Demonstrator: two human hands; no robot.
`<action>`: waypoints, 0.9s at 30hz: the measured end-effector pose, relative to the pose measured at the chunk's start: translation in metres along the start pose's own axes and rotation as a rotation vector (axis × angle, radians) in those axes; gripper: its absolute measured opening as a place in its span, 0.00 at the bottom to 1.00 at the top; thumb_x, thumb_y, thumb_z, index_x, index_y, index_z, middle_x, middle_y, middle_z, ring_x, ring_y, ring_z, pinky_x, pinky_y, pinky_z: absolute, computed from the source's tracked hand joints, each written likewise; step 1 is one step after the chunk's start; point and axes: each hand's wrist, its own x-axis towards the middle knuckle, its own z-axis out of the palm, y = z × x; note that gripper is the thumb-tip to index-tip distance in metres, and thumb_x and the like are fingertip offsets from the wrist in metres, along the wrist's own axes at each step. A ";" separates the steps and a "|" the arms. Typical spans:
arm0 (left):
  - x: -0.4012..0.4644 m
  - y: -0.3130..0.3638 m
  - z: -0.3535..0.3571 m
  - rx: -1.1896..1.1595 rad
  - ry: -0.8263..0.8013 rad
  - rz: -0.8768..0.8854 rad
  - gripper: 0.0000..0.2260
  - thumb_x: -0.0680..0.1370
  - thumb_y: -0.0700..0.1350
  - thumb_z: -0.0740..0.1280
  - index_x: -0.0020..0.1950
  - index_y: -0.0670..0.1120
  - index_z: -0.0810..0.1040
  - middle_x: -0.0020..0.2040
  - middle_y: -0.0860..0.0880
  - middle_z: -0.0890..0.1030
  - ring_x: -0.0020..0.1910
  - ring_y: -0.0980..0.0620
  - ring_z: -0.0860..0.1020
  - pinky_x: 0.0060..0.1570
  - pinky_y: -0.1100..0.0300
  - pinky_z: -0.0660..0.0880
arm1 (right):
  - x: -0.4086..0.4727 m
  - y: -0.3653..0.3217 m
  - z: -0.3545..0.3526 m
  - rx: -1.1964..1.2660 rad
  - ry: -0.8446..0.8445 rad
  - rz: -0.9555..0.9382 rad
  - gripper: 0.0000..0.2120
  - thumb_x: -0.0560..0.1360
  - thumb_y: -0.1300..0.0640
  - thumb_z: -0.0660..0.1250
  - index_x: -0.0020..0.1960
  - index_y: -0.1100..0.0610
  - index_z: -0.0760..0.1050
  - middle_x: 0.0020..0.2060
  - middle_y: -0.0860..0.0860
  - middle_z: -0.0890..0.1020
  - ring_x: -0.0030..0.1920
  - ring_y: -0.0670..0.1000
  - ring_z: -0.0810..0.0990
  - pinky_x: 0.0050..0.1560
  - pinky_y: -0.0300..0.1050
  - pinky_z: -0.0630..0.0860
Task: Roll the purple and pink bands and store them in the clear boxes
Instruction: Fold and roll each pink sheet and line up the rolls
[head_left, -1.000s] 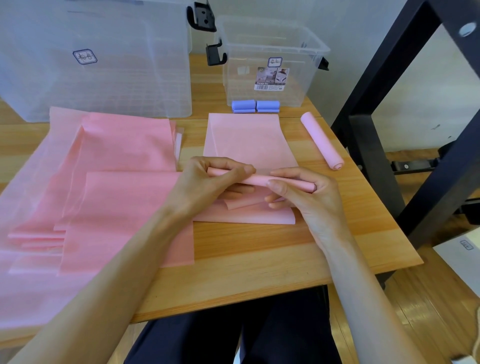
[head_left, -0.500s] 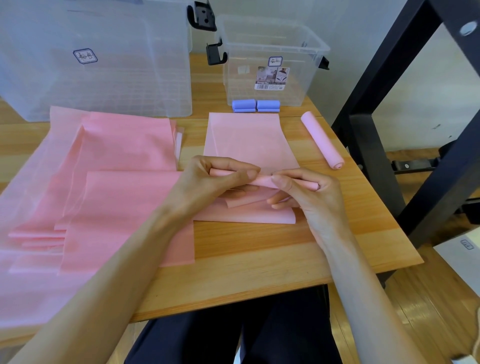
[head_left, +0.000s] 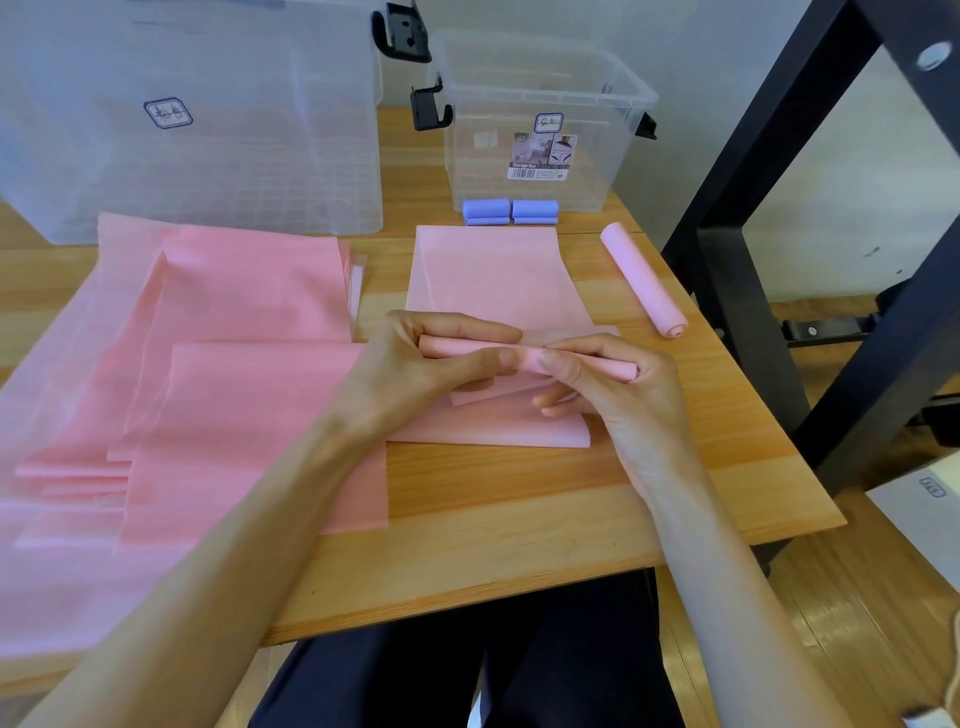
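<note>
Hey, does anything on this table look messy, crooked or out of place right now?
Only small things. The finished pink roll lies loose and diagonal near the table's right edge, not in the small clear box. The flat pink bands on the left are stacked unevenly, edges askew. Nothing looks damaged.

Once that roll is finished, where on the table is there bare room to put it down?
Bare wood lies along the near edge, below the pink band being rolled. A narrower strip runs between that band and the finished pink roll. The left half is crowded with the pile of pink bands; the back holds the clear boxes and purple rolls.
</note>
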 end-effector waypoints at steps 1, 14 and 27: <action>0.000 0.000 0.000 -0.012 0.009 -0.006 0.08 0.70 0.41 0.74 0.49 0.46 0.85 0.40 0.51 0.87 0.41 0.57 0.85 0.42 0.66 0.80 | 0.000 0.000 0.000 -0.004 0.003 0.000 0.12 0.68 0.55 0.75 0.48 0.62 0.84 0.39 0.52 0.86 0.34 0.55 0.85 0.37 0.45 0.83; 0.001 0.000 0.000 -0.047 0.033 -0.017 0.04 0.74 0.38 0.72 0.46 0.44 0.85 0.39 0.51 0.86 0.39 0.58 0.84 0.40 0.67 0.79 | 0.000 0.000 0.001 -0.002 0.013 0.011 0.10 0.70 0.56 0.74 0.47 0.61 0.83 0.37 0.56 0.86 0.33 0.55 0.85 0.35 0.44 0.82; 0.002 -0.002 -0.001 -0.016 0.060 -0.022 0.03 0.73 0.41 0.74 0.46 0.45 0.85 0.40 0.46 0.87 0.41 0.51 0.86 0.43 0.63 0.82 | 0.000 0.000 0.002 -0.003 -0.001 0.001 0.09 0.69 0.59 0.75 0.48 0.59 0.83 0.39 0.54 0.87 0.34 0.54 0.85 0.36 0.44 0.83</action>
